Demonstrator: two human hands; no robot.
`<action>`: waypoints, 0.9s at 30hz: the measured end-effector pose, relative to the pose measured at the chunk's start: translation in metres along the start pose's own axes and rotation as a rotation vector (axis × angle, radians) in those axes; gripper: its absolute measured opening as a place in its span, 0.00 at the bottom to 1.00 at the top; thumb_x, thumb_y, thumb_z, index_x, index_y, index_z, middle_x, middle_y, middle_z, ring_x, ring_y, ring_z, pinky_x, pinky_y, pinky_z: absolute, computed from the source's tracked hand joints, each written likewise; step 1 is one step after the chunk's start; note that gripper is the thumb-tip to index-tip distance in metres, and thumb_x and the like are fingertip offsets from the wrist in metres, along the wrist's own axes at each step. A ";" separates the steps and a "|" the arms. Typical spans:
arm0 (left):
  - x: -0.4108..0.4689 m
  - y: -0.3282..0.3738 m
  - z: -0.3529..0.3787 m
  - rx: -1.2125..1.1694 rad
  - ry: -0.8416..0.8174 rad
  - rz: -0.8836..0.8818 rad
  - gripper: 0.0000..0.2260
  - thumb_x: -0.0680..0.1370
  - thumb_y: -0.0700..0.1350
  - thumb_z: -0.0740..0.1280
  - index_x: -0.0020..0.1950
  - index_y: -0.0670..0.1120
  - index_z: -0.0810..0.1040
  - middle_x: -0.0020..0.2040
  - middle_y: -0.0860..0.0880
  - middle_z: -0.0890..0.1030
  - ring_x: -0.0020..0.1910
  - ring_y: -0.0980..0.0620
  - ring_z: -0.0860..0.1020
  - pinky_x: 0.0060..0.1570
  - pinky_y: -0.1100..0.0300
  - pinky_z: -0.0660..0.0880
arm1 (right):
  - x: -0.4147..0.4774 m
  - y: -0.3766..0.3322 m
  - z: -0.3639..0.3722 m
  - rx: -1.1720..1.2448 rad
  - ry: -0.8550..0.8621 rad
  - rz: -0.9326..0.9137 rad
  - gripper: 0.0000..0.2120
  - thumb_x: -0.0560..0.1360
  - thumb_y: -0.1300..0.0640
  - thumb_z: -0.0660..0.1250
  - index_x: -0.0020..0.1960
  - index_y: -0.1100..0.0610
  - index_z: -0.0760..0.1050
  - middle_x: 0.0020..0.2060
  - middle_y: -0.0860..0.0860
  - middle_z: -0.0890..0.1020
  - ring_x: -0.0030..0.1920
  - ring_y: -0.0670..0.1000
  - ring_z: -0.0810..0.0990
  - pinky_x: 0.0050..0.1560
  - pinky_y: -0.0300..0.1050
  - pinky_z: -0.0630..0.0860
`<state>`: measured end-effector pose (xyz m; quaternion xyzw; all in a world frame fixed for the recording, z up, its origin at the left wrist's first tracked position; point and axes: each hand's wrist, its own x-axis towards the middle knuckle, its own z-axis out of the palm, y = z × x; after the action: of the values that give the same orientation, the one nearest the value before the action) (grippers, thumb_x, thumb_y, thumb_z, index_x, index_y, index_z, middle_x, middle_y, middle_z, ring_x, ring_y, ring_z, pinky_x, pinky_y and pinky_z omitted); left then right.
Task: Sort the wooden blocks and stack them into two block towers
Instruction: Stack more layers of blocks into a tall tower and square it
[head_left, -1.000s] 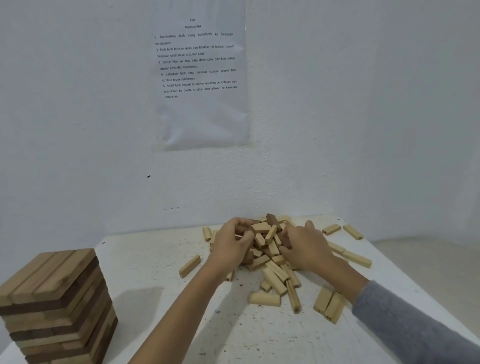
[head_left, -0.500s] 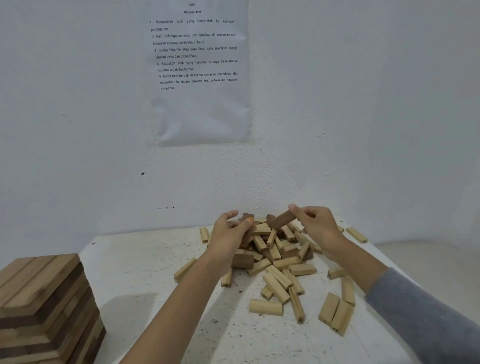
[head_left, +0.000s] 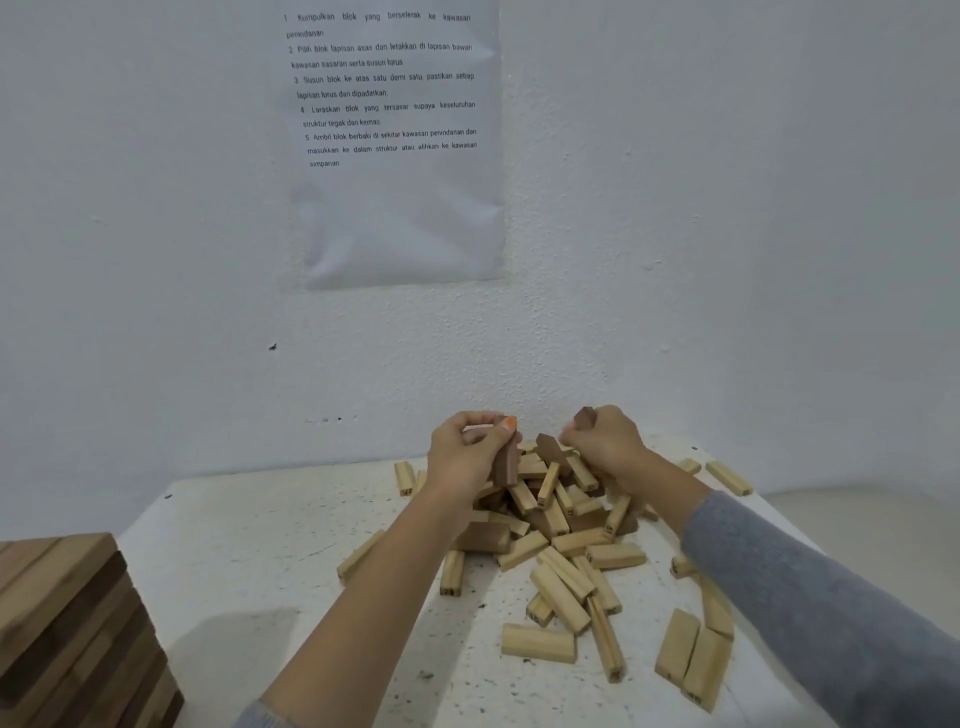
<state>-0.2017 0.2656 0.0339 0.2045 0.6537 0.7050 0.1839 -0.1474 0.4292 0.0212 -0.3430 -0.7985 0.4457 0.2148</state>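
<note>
Moved: since half a second ago the right hand (head_left: 605, 441) is no longer pinching its brown block at the fingertips but is wrapping a fist round it. The left hand (head_left: 467, 457) is now turning its own brown block up on end.
Left hand: it is gripping the upright brown block (head_left: 506, 465) between the thumb and curled fingers, just above the left side of the pile (head_left: 561, 525). An orange nail is showing at the top of the grip.
Right hand: it is closing tightly round the second brown block (head_left: 587, 415), with only one end poking up out of the fist, above the far right part of the pile.
Pile: it is lying on the white speckled worktop (head_left: 270, 545), mostly pale blocks criss-crossing one another, with a few brown ones lying among them beneath the hands.
Stray blocks: single pale blocks (head_left: 539, 643) are lying all round the pile. Two are lying side by side to the near right of it, and a couple more behind it to the right.
Tower: a stack of blocks (head_left: 67, 623) in pale and brown layers is standing well to the near left of the pile, partly cut off by the frame edge.
Sleeve: a grey sleeve (head_left: 810, 597) is covering the right forearm, passing along the right of the pile.
Sheet: a printed paper sheet (head_left: 395, 208) is hanging on the wall behind and above the pile.
</note>
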 end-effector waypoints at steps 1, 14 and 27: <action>0.000 -0.002 0.000 0.015 -0.001 0.004 0.11 0.77 0.43 0.69 0.58 0.43 0.76 0.46 0.45 0.85 0.47 0.50 0.83 0.39 0.60 0.80 | 0.000 0.000 0.003 -0.148 0.018 -0.052 0.10 0.75 0.59 0.68 0.37 0.59 0.69 0.33 0.50 0.71 0.36 0.49 0.72 0.29 0.39 0.65; -0.027 -0.021 -0.010 0.000 0.087 -0.024 0.10 0.76 0.44 0.70 0.56 0.44 0.78 0.46 0.45 0.85 0.48 0.53 0.83 0.55 0.51 0.78 | -0.031 -0.012 0.017 0.092 0.121 -0.126 0.11 0.73 0.58 0.70 0.40 0.57 0.68 0.36 0.48 0.72 0.40 0.49 0.73 0.31 0.38 0.65; -0.113 -0.017 -0.033 0.092 0.044 -0.067 0.04 0.78 0.41 0.67 0.52 0.46 0.78 0.48 0.43 0.83 0.43 0.53 0.83 0.40 0.60 0.80 | -0.159 -0.008 -0.004 0.309 -0.178 -0.238 0.11 0.72 0.51 0.73 0.52 0.53 0.77 0.27 0.41 0.77 0.23 0.39 0.72 0.25 0.31 0.67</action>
<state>-0.1232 0.1797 0.0098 0.1753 0.6959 0.6719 0.1832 -0.0409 0.3111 0.0243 -0.1685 -0.7713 0.5628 0.2449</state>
